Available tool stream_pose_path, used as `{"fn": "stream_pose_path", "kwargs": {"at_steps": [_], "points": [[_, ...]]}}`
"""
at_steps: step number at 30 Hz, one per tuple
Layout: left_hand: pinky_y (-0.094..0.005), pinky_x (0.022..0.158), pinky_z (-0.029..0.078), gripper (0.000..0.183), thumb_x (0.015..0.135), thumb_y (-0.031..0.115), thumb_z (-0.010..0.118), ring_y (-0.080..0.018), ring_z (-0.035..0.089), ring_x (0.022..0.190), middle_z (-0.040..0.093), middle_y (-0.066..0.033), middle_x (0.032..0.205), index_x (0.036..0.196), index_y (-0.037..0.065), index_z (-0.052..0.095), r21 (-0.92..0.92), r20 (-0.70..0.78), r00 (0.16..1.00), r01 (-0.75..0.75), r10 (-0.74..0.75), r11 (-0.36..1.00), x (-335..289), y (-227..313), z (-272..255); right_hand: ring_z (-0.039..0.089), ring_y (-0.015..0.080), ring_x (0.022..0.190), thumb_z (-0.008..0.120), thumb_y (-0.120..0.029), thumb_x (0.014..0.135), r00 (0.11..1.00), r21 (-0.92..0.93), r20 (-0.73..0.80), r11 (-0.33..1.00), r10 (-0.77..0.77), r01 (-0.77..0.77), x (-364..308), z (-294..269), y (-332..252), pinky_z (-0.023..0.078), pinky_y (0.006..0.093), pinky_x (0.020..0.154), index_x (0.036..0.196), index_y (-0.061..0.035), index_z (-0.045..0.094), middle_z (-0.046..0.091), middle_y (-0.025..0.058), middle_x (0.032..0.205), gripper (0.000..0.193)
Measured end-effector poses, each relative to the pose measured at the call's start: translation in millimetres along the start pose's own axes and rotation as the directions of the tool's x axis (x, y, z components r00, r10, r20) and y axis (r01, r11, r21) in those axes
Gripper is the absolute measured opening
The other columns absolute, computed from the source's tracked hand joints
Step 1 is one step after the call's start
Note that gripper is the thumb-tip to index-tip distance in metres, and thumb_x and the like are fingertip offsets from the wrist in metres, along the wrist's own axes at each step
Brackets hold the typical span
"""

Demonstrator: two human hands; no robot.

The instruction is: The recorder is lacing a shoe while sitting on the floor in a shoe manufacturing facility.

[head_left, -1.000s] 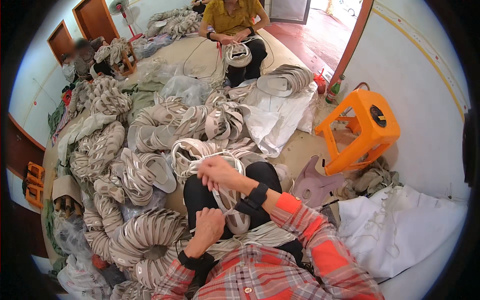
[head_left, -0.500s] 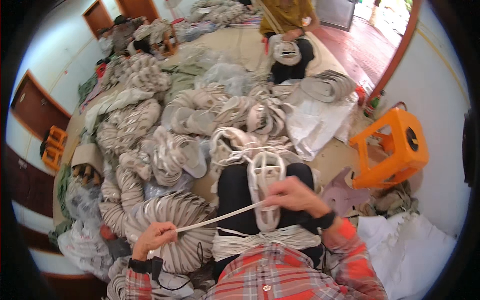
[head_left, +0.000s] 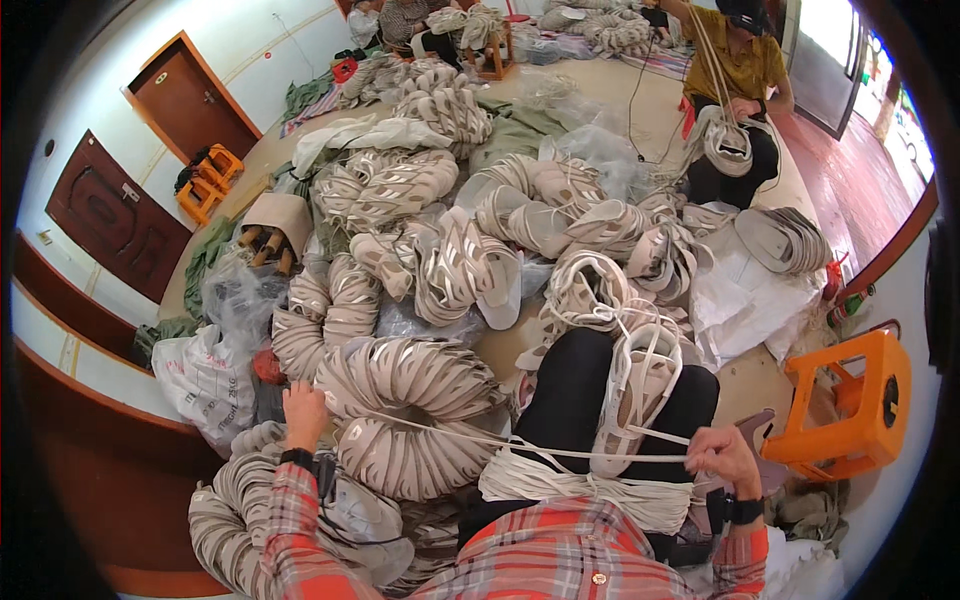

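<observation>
A beige-white shoe upper (head_left: 632, 392) lies on my dark-trousered lap, partly threaded with white lace. A long white shoelace (head_left: 650, 458) stretches nearly level across my lap. Its left part is pinched in my left hand (head_left: 305, 412), which is closed out beside a ring of stacked uppers (head_left: 420, 465). My right hand (head_left: 725, 458), also closed, grips the lace to the right of the upper. From there a strand runs back to the upper. A bundle of white laces (head_left: 560, 492) rests across my thighs, against my plaid shirt.
Many coiled stacks of uppers (head_left: 395, 190) cover the floor ahead and left. An orange stool (head_left: 850, 400) stands at right, near a white sheet (head_left: 755, 300). Ahead, a person in a mustard top (head_left: 740, 70) handles another upper. More people sit at the far back.
My hands have moved much farther apart, the left outward and the right away from the upper, drawing the lace out long. The view has turned left.
</observation>
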State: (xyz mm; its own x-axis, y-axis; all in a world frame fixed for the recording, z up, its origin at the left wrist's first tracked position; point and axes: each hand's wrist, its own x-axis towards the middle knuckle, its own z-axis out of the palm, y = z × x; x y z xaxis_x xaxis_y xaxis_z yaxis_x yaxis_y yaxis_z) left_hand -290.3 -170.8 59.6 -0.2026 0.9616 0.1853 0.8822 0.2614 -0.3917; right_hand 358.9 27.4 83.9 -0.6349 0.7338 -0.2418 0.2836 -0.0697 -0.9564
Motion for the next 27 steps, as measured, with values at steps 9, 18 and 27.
{"fn": "stream_pose_path", "kwargs": {"at_steps": [9,18,27], "points": [[-0.0269,0.066,0.053,0.014,0.087,0.011,0.053,-0.0177,0.062,0.075,0.062,-0.0112,0.083,0.096,0.000,0.054,-0.729,0.559,0.691,0.145,-0.459,-0.669,62.1,102.0,27.1,0.059,0.0346,0.074,0.053,-0.020,0.084,0.797,-0.362,0.603,0.877,-0.039,0.316,-43.4,55.1,2.2,0.046,0.0423,0.065,0.081,-0.0019,0.060,0.058,0.0159,0.070,0.020],[-0.0302,0.055,0.048,0.018,0.084,0.014,0.057,-0.0181,0.061,0.058,0.066,-0.0117,0.072,0.086,-0.002,0.064,-0.965,0.260,0.842,0.240,0.473,0.104,67.6,372.5,-129.1,0.061,0.0357,0.068,0.048,-0.023,0.089,0.984,-0.278,-0.173,0.956,0.047,-0.094,62.0,71.9,6.4,0.048,0.0399,0.063,0.106,-0.0050,0.058,0.061,0.0213,0.077,0.027],[-0.0469,0.056,0.048,0.020,0.083,0.014,0.053,-0.0418,0.059,0.061,0.059,-0.0250,0.066,0.072,-0.003,0.057,-0.943,0.100,0.936,-0.019,0.338,0.332,59.8,394.3,-113.7,0.062,0.0227,0.056,0.043,-0.015,0.091,0.964,-0.009,0.024,0.964,0.266,-0.265,66.3,76.0,-12.8,0.048,0.0345,0.050,0.115,-0.0001,0.051,0.063,0.0152,0.069,0.030]]}}
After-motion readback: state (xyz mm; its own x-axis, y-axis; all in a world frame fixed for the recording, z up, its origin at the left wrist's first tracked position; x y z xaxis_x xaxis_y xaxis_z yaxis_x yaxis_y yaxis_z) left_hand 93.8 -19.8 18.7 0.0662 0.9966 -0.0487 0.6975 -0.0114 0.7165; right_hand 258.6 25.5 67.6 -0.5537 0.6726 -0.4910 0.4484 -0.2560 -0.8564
